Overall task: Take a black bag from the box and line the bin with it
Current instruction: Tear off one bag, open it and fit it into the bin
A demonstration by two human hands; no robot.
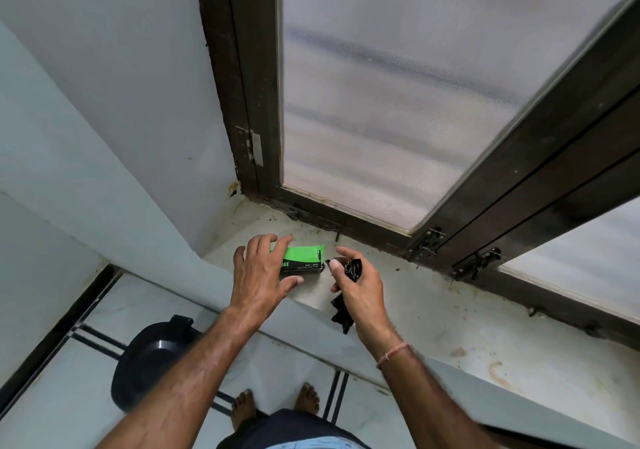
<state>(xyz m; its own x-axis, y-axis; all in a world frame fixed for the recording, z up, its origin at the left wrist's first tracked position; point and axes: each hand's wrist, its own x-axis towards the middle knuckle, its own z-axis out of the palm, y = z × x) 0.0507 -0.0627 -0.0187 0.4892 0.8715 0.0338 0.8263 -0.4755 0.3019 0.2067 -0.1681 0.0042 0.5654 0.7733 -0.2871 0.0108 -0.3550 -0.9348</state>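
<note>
1. Closest to the camera, two bare feet point(244, 407) stand on the pale tiled floor point(69, 396).
2. To the left of the feet, the black bin point(152, 355) stands on the floor. Its inside is bare and shiny, with no bag in it, and the left forearm hides a part of it.
3. The right hand point(360, 289) has a thin thread band point(393, 354) on its wrist. Its fingers are curled round the black bag point(353, 270), which is crumpled. One end of the bag shows above the fingers and the other end hangs below the palm. The thumb points toward the box.
4. The left hand point(258, 272) grips the green and black box point(304, 258). The fingers bend over its far edge and the thumb presses its near edge.
5. The box lies on the stained window sill point(450, 317), near the left corner. The bag is out of the box, just beside its right end.
6. Behind the sill there is a dark brown window frame point(263, 102) with a grey mesh screen point(398, 85) and small metal latches point(429, 240) at the bottom.
</note>
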